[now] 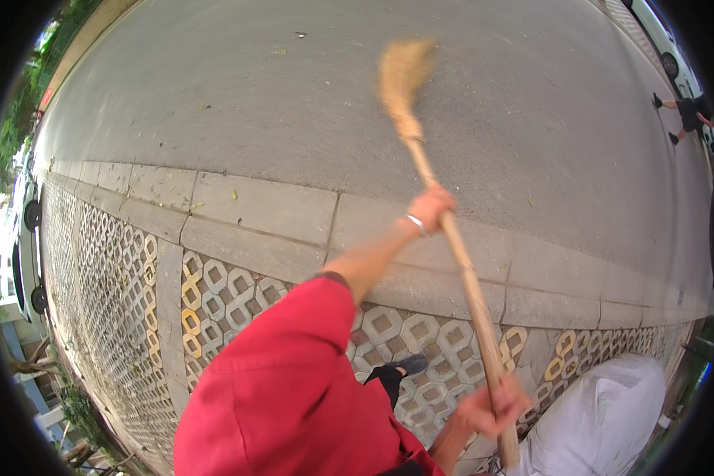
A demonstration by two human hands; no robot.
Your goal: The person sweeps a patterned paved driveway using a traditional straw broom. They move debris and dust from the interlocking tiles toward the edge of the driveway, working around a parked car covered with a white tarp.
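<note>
A straw broom with a long wooden handle (475, 291) runs from the bottom right up towards the asphalt road (244, 89). My left hand (431, 208), with a silver-coloured bracelet at the wrist, is closed around the handle just below the bristles. Lower down, near the handle's end, my right hand (494, 404) grips it too. The straw broom head (406, 77) is blurred over the road; whether it touches the asphalt I cannot tell. A few small leaves (280, 52) lie on the road.
Concrete kerb slabs (262, 202) edge the road beside openwork pavers (419, 330), where my dark shoe (413, 364) shows. A filled white sack (595, 416) stands at lower right. A person in dark clothes (689, 114) is at far right, near a white car (660, 35). Another car (28, 238) is at left.
</note>
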